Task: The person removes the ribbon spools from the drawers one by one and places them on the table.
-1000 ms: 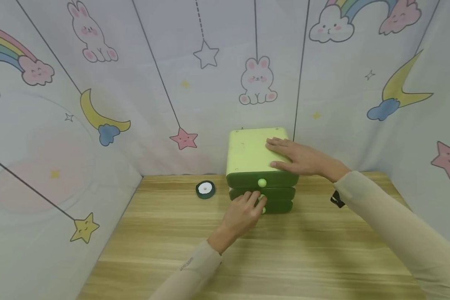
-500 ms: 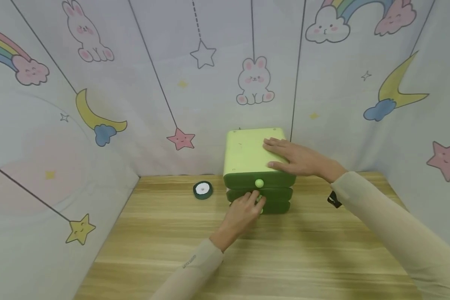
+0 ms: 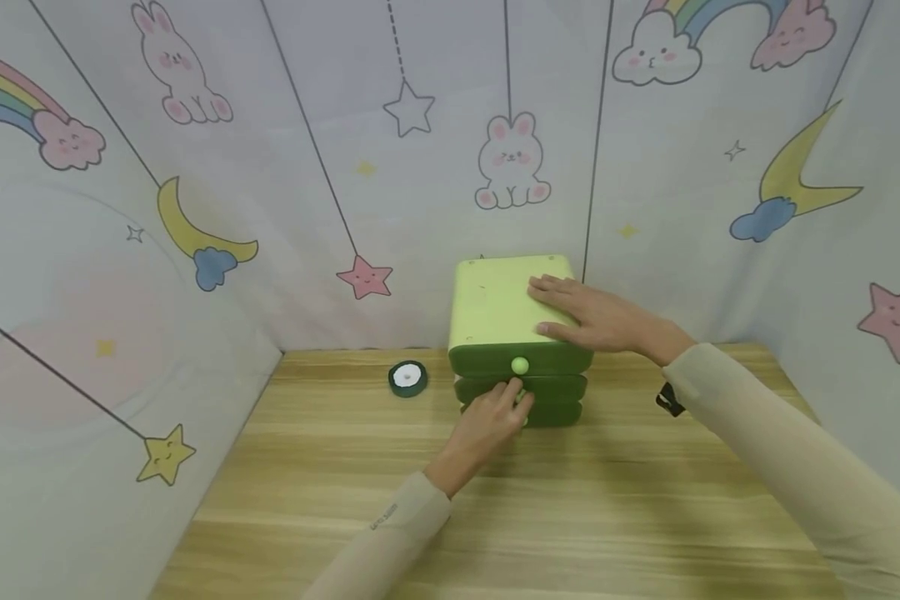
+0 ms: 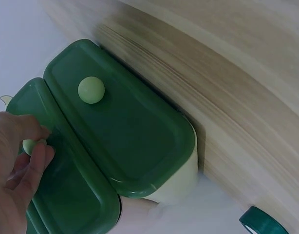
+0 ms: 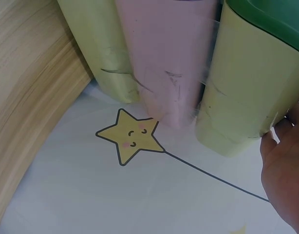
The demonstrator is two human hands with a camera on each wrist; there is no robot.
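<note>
Head view, from left to right: printed fabric (image 3: 270, 208) meets the tabletop (image 3: 307, 475) along its slanting left edge. A stretch of wood separates that edge from a dark green roll (image 3: 407, 379) with a white centre, which lies close to the back edge. Right of the roll, with a smaller gap of wood between, a green drawer box (image 3: 491, 300) stands upright just right of the frame's centre, near the back edge. The left hand (image 3: 487, 421) comes up from the lower centre. In the left wrist view its grip pinches the round knob (image 4: 28, 146) of the middle drawer (image 4: 74, 187); the roll shows at lower right there. The right hand (image 3: 596, 315) reaches in from the right, its grip spread over the right part of the box's light green top. Below its sleeve (image 3: 765, 433), a black object (image 3: 669, 400) lies partly hidden, well apart from the box. Wood spans the foreground from the box's front to the frame's bottom edge, and the tabletop's right edge slants down behind the sleeve.
</note>
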